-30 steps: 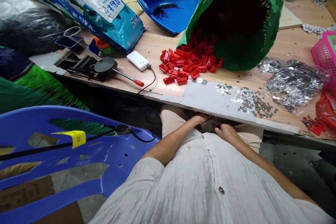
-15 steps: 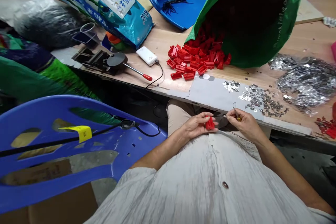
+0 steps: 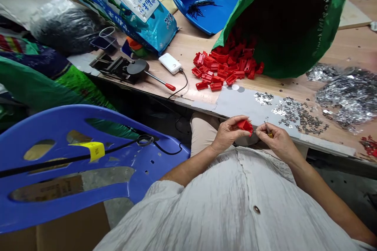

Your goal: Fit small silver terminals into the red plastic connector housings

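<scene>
My left hand (image 3: 226, 135) grips a small red plastic housing (image 3: 245, 126) between thumb and fingers, just in front of my body at the table edge. Close beside it on the right, my right hand (image 3: 278, 141) is closed around a slim tool with a yellow handle (image 3: 269, 133) and a thin metal tip pointing up. Its thumb and forefinger pinch together at the right end of the housing; a tiny metal bit seems to be there, too small to make out. More red housings (image 3: 218, 68) lie heaped on the table, spilling from a green sack (image 3: 282, 62).
Small metal plates (image 3: 294, 113) are scattered on a grey sheet (image 3: 235, 102), with plastic bags of metal parts (image 3: 347, 94) to their right. A lever press (image 3: 137, 68), a white power bank (image 3: 170, 63) and a blue basin (image 3: 206, 23) stand leftward. A blue chair (image 3: 88, 117) is at my left.
My left hand has lifted and turned the red housing, bringing it right against the fingertips of my right hand. The view has shifted slightly.
</scene>
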`<action>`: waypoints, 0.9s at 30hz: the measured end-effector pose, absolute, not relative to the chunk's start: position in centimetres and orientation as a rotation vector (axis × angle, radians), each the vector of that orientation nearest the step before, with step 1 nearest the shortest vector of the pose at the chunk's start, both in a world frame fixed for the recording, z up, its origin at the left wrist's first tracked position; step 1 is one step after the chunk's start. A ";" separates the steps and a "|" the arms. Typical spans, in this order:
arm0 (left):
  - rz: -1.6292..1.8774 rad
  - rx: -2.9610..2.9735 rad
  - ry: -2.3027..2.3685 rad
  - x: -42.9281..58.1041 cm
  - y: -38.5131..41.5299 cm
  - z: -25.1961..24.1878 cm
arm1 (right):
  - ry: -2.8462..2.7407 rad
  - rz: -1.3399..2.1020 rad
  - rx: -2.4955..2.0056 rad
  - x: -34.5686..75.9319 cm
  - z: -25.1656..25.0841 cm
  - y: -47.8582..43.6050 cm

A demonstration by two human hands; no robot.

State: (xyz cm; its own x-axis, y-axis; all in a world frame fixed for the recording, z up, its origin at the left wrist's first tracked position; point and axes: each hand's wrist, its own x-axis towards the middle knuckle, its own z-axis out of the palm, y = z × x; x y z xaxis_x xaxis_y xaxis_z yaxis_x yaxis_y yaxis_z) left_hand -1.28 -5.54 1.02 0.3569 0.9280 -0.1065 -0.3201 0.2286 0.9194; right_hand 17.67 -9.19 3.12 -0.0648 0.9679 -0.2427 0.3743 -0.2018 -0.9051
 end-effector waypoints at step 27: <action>0.984 1.645 0.898 -0.8 -6.2 1.4 | -1.432 1.324 -1.644 18.4 1.4 -8.7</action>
